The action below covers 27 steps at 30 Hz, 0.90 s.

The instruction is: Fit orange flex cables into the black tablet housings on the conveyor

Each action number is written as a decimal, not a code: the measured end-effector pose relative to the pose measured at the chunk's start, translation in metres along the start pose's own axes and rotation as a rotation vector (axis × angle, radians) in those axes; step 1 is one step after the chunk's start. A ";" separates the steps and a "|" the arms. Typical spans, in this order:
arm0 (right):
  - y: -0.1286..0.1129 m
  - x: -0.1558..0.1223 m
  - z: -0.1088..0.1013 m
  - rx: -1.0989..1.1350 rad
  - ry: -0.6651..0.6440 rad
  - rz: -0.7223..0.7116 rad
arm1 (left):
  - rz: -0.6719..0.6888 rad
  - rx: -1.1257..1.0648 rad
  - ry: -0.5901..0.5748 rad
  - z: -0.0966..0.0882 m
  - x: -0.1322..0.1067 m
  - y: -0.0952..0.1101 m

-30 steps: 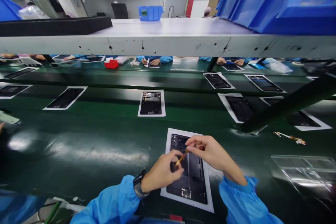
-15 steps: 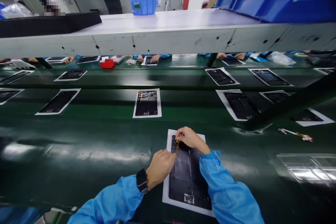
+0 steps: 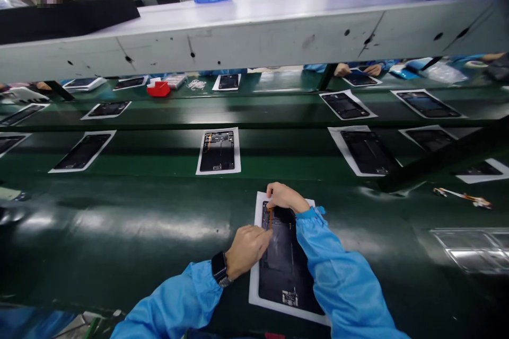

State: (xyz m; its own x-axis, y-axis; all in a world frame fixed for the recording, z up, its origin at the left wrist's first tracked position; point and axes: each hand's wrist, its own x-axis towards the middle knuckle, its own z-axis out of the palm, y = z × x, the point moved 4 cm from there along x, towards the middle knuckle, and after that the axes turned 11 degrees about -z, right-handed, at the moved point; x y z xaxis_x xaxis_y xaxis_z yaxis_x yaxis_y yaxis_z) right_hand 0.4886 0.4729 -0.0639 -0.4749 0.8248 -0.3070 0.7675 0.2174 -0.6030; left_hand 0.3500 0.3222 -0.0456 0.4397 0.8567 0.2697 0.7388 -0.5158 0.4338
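A dark tablet housing (image 3: 285,267) lies on a white sheet (image 3: 254,283) in front of me. Near its upper left corner runs a thin orange flex cable (image 3: 271,219). My right hand (image 3: 285,197) is closed in a pinch on the cable's upper end, hiding that corner. My left hand (image 3: 247,250), with a black watch on the wrist, reaches in from the left; its closed thumb and finger grip the cable's lower end. A small metal part (image 3: 290,297) sits at the housing's bottom edge.
More tablet housings on sheets lie along the green belt, one ahead (image 3: 217,156). To the right are a loose flex cable (image 3: 463,197), a clear plastic tray (image 3: 475,250) and a slanted dark post (image 3: 429,167). A shelf (image 3: 246,39) crosses above; a co-worker's hands (image 3: 358,70) work beyond.
My right hand has moved slightly forward and lower over the cable's upper end. The cable shows longer between my hands. The camera has tilted down; opposite, a co-worker's hands have left one tablet.
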 end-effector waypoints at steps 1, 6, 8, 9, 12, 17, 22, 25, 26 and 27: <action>0.000 0.002 -0.001 -0.024 -0.009 0.010 | 0.012 -0.007 -0.001 0.000 -0.001 -0.001; -0.007 -0.008 -0.006 -0.116 -0.027 -0.004 | 0.024 0.011 -0.023 0.000 -0.003 -0.005; -0.011 -0.017 -0.005 -0.149 -0.028 -0.031 | 0.022 0.029 -0.036 0.002 -0.004 -0.006; -0.013 -0.022 -0.004 -0.168 -0.024 -0.041 | 0.022 0.036 -0.043 0.003 -0.005 -0.006; -0.019 -0.033 -0.001 -0.232 0.006 -0.052 | 0.027 0.048 -0.049 0.005 -0.006 -0.007; -0.022 -0.038 -0.002 -0.292 0.034 -0.097 | 0.046 0.067 0.007 0.002 -0.004 -0.003; -0.018 -0.048 -0.002 -0.322 0.122 -0.172 | 0.075 0.092 0.041 -0.005 0.000 0.001; -0.014 -0.052 0.002 -0.311 0.156 -0.191 | 0.090 0.082 0.067 -0.005 0.000 0.000; -0.012 -0.052 0.003 -0.303 0.161 -0.196 | 0.104 0.073 0.079 -0.004 0.000 0.000; -0.011 -0.051 0.004 -0.295 0.163 -0.201 | 0.121 0.065 0.088 -0.003 -0.001 -0.001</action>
State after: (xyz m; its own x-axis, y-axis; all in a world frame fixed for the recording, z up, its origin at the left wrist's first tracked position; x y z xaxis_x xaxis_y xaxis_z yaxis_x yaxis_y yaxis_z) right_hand 0.5030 0.4265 -0.0443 -0.5717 0.8176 -0.0691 0.7684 0.5039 -0.3945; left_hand 0.3477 0.3214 -0.0440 0.4829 0.7828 0.3924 0.7158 -0.6110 0.3380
